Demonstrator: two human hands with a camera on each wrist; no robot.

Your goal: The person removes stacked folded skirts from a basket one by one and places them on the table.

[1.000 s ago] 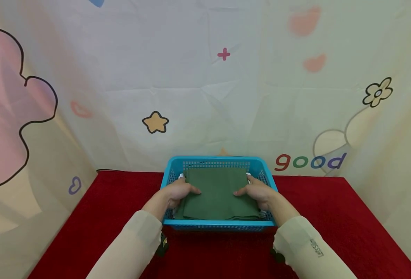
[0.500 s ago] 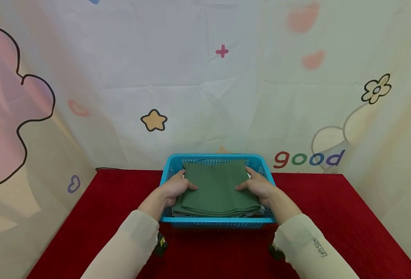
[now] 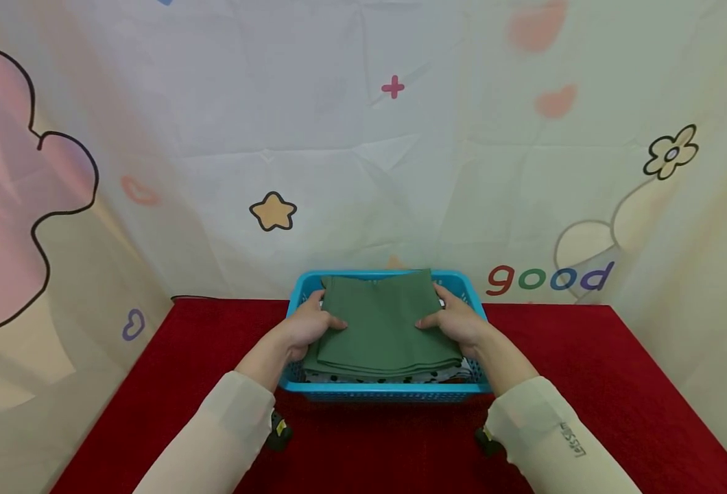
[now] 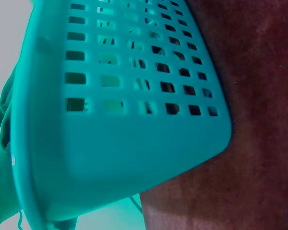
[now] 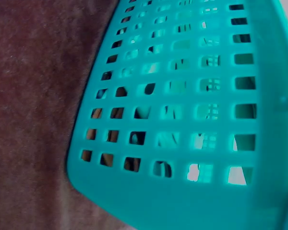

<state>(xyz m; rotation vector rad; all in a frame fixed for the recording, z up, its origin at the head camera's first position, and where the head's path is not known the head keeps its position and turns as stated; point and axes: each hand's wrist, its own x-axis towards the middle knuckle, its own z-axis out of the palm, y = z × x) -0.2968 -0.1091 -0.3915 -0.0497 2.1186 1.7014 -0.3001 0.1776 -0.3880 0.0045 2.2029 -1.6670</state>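
Observation:
A folded green cloth (image 3: 385, 329) sits at the top of the blue plastic basket (image 3: 394, 388), its far edge raised over the far rim. My left hand (image 3: 304, 326) grips its left side, thumb on top and the other fingers hidden behind the edge. On the opposite side my right hand (image 3: 460, 326) holds it the same way. Below the green cloth, a white cloth with dark spots (image 3: 339, 378) shows near the front rim. In the left wrist view the basket's slotted wall (image 4: 110, 148) fills most of the picture; the right wrist view also shows the basket wall (image 5: 182, 120).
The basket stands on a red-covered table (image 3: 586, 384), close to a pale curtain (image 3: 363, 206) with printed shapes. A thin dark cord (image 3: 193, 298) lies along the table's back left edge.
Both hands have raised the green cloth a little and shifted it away from me. Its front edge has lifted off the front rim, exposing the spotted cloth. The basket has stayed in place.

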